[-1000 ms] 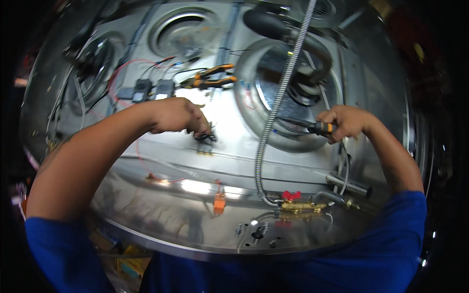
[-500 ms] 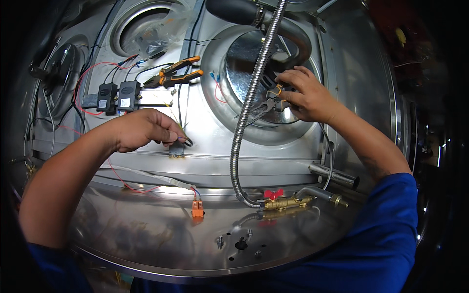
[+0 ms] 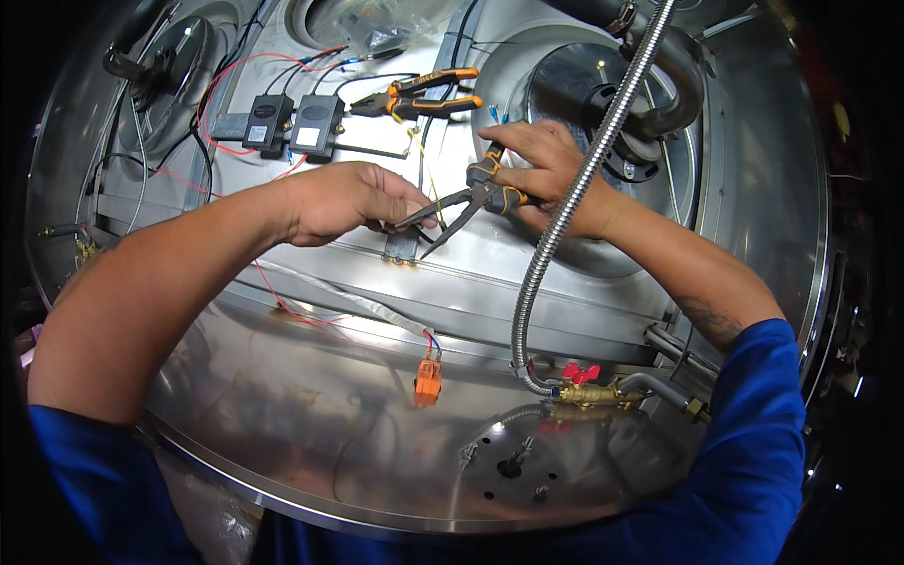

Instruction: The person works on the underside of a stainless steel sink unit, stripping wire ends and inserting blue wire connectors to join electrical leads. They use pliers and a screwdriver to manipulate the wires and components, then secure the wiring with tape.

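In my right hand [image 3: 556,174] is a pair of long-nose pliers [image 3: 478,196] with black and orange handles. Their jaws are spread and point left, with one tip by the fingertips of my left hand [image 3: 353,202]. Those fingers pinch a thin dark wire [image 3: 424,234], mostly hidden by the hand and the jaws, above a small metal bracket [image 3: 401,247]. Beyond the hands, a second pair of pliers [image 3: 419,94], also black and orange, lies on the metal panel. Two black boxes [image 3: 317,125] with red and black wires sit left of it.
A ribbed metal hose [image 3: 593,179] crosses in front of my right wrist, down to a brass valve [image 3: 591,393] with a red handle. An orange connector [image 3: 427,382] hangs on the front panel. At the back lies a clear plastic bag [image 3: 377,24]. Round burner openings and curved pipes stand behind.
My right hand has lifted the long-nose pliers off the round plate and brought them left to my left hand. The view has shifted, moving the scene rightward. My left hand keeps its pinch.
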`<state>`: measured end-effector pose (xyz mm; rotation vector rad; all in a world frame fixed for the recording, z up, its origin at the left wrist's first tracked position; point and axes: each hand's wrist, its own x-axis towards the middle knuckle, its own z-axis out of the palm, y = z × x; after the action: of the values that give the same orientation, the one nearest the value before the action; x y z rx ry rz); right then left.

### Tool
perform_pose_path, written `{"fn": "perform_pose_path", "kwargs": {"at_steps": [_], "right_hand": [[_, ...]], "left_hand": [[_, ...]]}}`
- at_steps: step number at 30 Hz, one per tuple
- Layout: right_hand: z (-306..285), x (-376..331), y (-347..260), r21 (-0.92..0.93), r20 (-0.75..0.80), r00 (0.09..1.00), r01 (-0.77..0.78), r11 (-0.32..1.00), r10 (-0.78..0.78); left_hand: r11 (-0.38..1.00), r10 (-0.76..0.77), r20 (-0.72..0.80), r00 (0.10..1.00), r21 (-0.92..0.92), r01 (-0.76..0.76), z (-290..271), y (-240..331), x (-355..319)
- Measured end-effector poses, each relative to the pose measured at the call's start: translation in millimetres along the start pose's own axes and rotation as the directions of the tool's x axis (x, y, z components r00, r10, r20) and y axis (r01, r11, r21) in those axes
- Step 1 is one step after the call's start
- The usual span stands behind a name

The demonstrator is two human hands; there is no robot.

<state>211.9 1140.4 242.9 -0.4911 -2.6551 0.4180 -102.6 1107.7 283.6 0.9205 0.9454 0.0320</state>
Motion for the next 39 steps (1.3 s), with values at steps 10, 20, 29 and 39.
{"fn": "perform_pose_path", "kwargs": {"at_steps": [10, 20, 29, 39], "right_hand": [[19, 18, -3, 0.010, -0.132, 0.983, 0.131, 0.991, -0.128], [15, 33, -5, -0.061, -0.157, 0.950, 0.264, 0.963, -0.270], [11, 41, 1, -0.153, -0.090, 0.910, 0.389, 0.909, -0.405], [8, 48, -7, -0.256, -0.077, 0.896, 0.406, 0.877, -0.437]], "left_hand": [[1.000, -0.002, 0.041, 0.999, 0.025, 0.001, -3, -9, 6], [0.995, 0.036, 0.022, 0.999, 0.093, -0.038, 1, -3, 3], [0.942, 0.029, -0.039, 0.999, 0.336, -0.014, 9, 9, 3], [0.927, 0.021, -0.111, 0.994, 0.374, 0.023, 13, 13, 2]]}}
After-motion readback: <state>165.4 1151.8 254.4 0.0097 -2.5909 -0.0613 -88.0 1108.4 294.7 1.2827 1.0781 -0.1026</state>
